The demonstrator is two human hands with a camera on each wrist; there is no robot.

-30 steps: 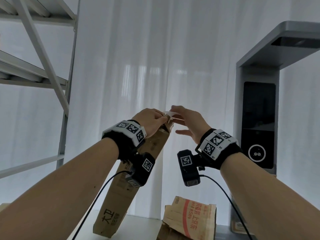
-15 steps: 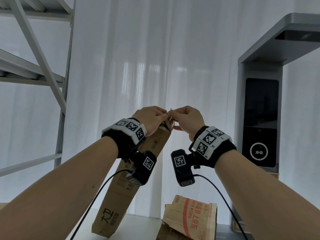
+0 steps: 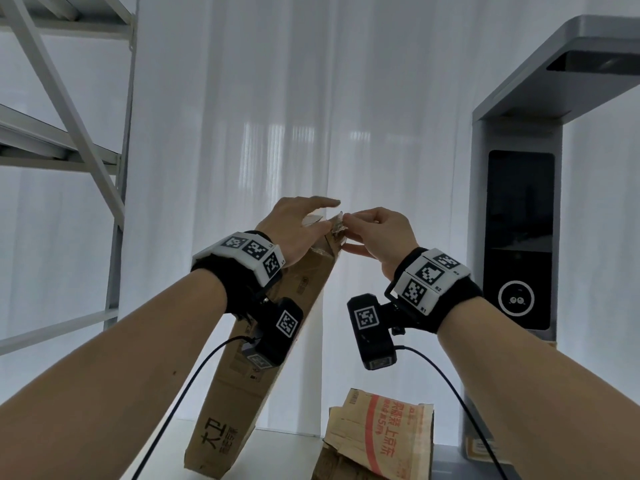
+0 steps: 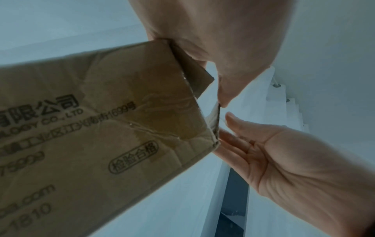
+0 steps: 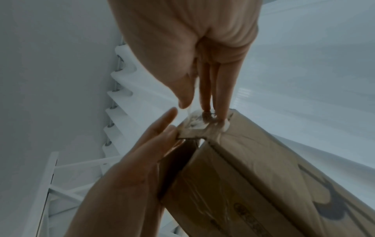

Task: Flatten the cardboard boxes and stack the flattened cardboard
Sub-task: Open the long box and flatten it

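Note:
A tall narrow brown cardboard box (image 3: 266,341) leans on the table with its top end raised to my hands. My left hand (image 3: 294,230) lies against the top end with straight fingers, the index stretched out above it; the right wrist view shows those fingers (image 5: 156,136) flat along a side flap. My right hand (image 3: 377,230) pinches a crumpled bit of clear tape (image 3: 337,225) at the box's end. In the right wrist view its fingertips (image 5: 221,118) touch the taped end (image 5: 194,123). The left wrist view shows the printed box side (image 4: 101,120) and my right hand (image 4: 284,160) at the edge.
A crumpled flattened box with red print (image 3: 381,434) lies on the white table (image 3: 287,455) below my right arm. A metal shelf frame (image 3: 69,133) stands at the left and a grey kiosk (image 3: 519,237) at the right. A white curtain (image 3: 311,98) hangs behind.
My left hand's fingers have uncurled from the box top and now lie straight. The right hand stays pinched on the tape at the same corner.

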